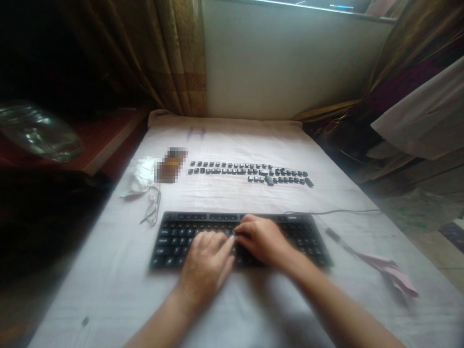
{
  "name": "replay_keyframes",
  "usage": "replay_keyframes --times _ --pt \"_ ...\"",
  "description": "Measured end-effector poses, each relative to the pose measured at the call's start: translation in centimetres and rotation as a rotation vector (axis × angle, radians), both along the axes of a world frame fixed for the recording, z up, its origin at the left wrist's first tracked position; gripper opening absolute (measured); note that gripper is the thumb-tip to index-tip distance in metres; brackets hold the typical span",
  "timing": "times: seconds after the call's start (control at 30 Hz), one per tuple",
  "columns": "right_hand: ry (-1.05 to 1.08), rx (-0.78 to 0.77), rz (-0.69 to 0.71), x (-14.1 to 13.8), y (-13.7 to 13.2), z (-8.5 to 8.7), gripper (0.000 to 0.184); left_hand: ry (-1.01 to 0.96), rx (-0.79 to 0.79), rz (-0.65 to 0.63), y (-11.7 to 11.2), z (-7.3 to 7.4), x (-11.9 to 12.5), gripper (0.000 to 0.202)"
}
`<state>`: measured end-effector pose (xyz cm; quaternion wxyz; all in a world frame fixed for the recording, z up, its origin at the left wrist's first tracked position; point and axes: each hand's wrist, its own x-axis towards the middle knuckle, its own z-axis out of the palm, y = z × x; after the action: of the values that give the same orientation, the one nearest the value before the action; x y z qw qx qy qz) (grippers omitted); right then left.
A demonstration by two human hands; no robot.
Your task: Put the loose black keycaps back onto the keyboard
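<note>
A black keyboard (174, 237) lies on a white cloth-covered table (108, 290). Both of my hands rest on its middle. My left hand (206, 261) lies over the keys with its fingers curled and close together. My right hand (261, 239) sits just right of it, fingers bent down onto the keys in a pinch; what they hold, if anything, is hidden. Rows of loose black keycaps (250, 172) are laid out on the cloth beyond the keyboard.
A crumpled white cloth (139, 179), a blurred brown object (170, 165) and wire-framed glasses (152, 205) lie at the far left. The keyboard cable (337, 211) runs right, near a pink cloth strip (389, 270). Curtains and a wall stand behind.
</note>
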<state>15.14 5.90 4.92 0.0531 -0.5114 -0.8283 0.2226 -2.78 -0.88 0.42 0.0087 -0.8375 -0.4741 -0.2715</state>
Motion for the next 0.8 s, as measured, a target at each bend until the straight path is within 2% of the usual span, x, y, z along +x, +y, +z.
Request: replay_keyframes --times 0.3,0.53,0.63,0.8 --pt "-0.044 0.07 0.01 0.3 -0.5 -0.5 0.023 0.015 0.007 0.005 -0.1 -0.1 0.0 0.033" --pt "-0.23 0.275 0.165 -0.6 -1.6 -0.3 0.02 0.028 -0.016 0.014 -0.1 0.0 0.1 0.034" --pt "-0.167 0.3 0.176 -0.1 -1.7 -0.8 0.021 0.021 -0.016 0.013 0.0 0.1 0.1 0.034" --pt "0.119 0.248 0.008 1.8 -1.5 -2.1 0.031 -0.049 0.013 -0.012 -0.2 0.0 -0.4 0.031"
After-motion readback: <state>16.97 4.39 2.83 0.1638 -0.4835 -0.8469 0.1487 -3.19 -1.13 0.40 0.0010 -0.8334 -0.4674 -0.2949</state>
